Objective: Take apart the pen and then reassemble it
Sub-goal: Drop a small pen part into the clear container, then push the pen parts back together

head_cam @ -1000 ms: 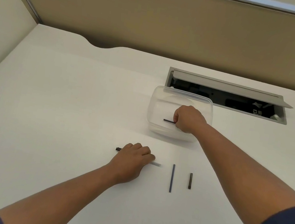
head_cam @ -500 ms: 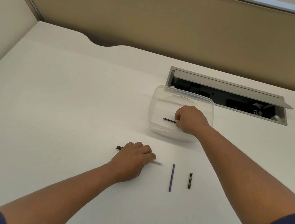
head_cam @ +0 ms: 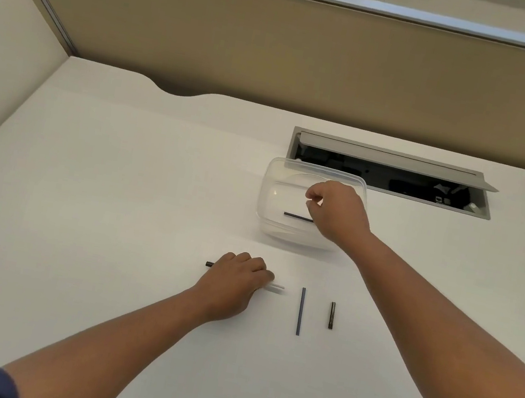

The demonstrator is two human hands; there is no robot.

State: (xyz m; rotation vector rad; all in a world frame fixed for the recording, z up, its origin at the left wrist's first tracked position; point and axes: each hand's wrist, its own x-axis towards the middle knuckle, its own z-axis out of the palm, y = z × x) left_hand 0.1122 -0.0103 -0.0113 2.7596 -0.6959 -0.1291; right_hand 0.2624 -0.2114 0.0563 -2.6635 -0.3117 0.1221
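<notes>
My left hand (head_cam: 235,281) lies knuckles-up on the white desk, closed over the pen barrel. The barrel's black end (head_cam: 209,264) pokes out to the left of the hand and its pale end (head_cam: 278,287) to the right. My right hand (head_cam: 335,211) hovers over the clear plastic container (head_cam: 266,196), fingers loosely curled with a small gap at thumb and forefinger and nothing visible in them. A thin black rod (head_cam: 298,217) lies flat on the container's floor, just below that hand. A long blue refill (head_cam: 300,311) and a short black piece (head_cam: 332,315) lie side by side on the desk.
An open cable hatch (head_cam: 390,176) with a raised grey lid sits in the desk right behind the container. Tan partition walls (head_cam: 278,52) close off the back and sides. The white desk surface (head_cam: 96,206) stretches to the left.
My right hand has let go of the thin black rod and risen a little; the rod stays lying in the container. My left hand has kept its place on the barrel.
</notes>
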